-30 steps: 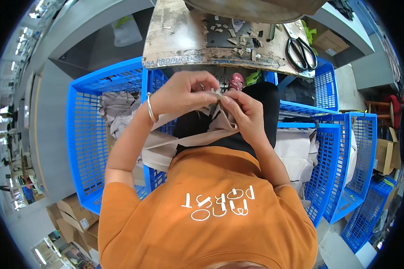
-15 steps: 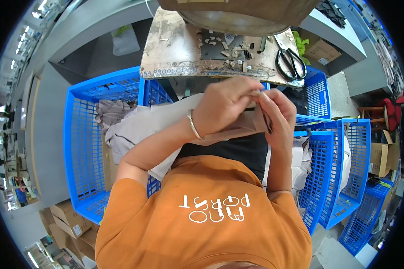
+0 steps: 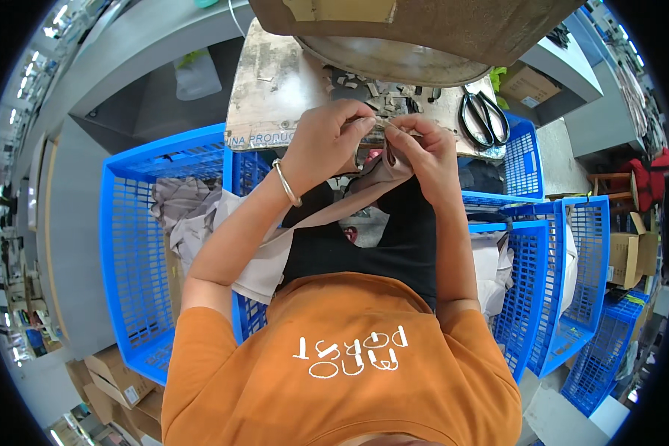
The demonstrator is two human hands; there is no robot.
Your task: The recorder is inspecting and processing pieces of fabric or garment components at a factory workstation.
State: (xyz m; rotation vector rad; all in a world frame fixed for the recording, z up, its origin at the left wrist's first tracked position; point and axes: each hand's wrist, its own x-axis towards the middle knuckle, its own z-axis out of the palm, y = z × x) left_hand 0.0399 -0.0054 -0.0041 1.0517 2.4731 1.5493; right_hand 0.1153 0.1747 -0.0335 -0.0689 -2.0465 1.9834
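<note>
Just in front of the worktable's near edge, my left hand (image 3: 327, 141) pinches the edge of a beige cloth piece (image 3: 375, 184) between thumb and fingertips. My right hand (image 3: 430, 156) is closed on the same cloth, its fingertips almost touching the left ones. From there the cloth hangs folded over my right fingers and runs down leftward beneath my left forearm. The exact spot being pinched is partly hidden by the fingers. Black-handled scissors (image 3: 485, 120) lie on the table to the right of my hands.
Small scraps (image 3: 374, 91) litter the wooden worktable (image 3: 267, 89), beneath an overhanging brown board (image 3: 424, 30). On the left stands a blue basket (image 3: 115, 253) with crumpled grey-beige cloth (image 3: 186, 204). More blue baskets (image 3: 524, 290) stand to the right, one with pale cloth (image 3: 490, 271).
Both hands have moved away from my body and leftward, toward the table, carrying the cloth edge along. The cloth has been drawn off my lap, baring the black garment there.
</note>
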